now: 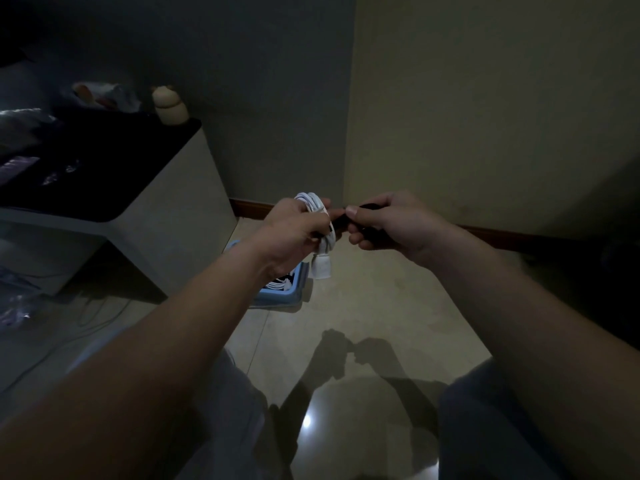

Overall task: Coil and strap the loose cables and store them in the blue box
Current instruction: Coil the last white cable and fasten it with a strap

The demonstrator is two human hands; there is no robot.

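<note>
Left hand [294,230] grips white cable coil [317,206]; right hand [391,223] pinches black strap [370,206].

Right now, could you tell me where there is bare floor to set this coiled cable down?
The tile floor is bare right of the blue box, up to the baseboard. Left of the box, loose cables litter the floor beside the side table, whose dark top is cluttered.

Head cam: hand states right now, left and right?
Left hand: closed around the coiled white cable.
Right hand: pinching the black strap.
</note>
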